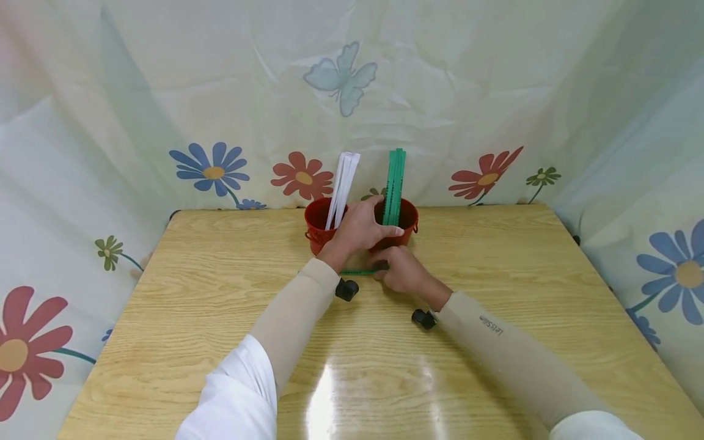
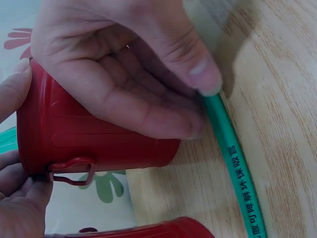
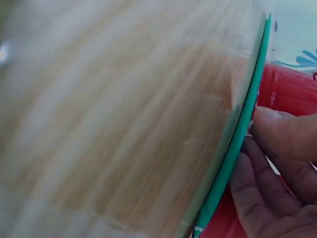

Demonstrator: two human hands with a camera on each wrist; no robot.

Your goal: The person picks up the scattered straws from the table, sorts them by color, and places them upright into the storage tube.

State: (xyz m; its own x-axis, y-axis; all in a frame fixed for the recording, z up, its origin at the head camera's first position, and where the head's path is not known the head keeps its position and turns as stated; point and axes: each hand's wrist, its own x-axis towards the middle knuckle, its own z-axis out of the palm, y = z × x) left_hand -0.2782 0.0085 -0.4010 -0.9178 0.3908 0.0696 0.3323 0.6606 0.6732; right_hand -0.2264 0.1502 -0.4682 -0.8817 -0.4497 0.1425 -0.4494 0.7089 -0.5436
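Two small red buckets stand side by side near the table's far edge. My left hand (image 1: 359, 227) grips the rim of the right bucket (image 1: 408, 230), thumb across its near side and fingers around it. Upright in that bucket is a bundle of green straws (image 1: 395, 183). A single green straw (image 1: 357, 272) with dark printed characters lies crosswise in front of the buckets. At its right end, my right hand (image 1: 404, 270) pinches it between thumb and curled fingers; the thumb tip (image 2: 207, 79) is on the straw in the left wrist view.
The left red bucket (image 1: 316, 237), with small side handles, holds white straws (image 1: 342, 189) leaning right. Behind the wooden table (image 1: 220, 293) hangs a flowered curtain (image 1: 242, 104), also along both sides. Black wrist-camera parts (image 1: 346, 289) sit beneath the wrists.
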